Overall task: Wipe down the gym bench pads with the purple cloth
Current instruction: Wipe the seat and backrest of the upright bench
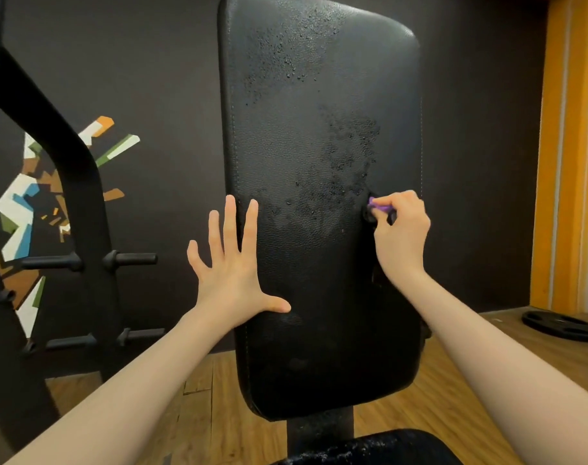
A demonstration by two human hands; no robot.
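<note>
Against back pad [319, 229], left hand [232, 263] splayed, right hand [400, 229] pinching purple cloth [380, 205]

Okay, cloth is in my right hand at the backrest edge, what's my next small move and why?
Probably sweep the purple cloth leftward and up across the backrest pad: droplets cover its middle and top, the right hand pinches the cloth beside them, and the left hand is spread open at the left edge.

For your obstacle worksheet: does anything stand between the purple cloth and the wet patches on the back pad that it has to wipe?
Nothing visible does. The right hand holds the purple cloth against the back pad, beside the droplets. The left hand rests spread on the pad's left edge, clear of them.
</note>
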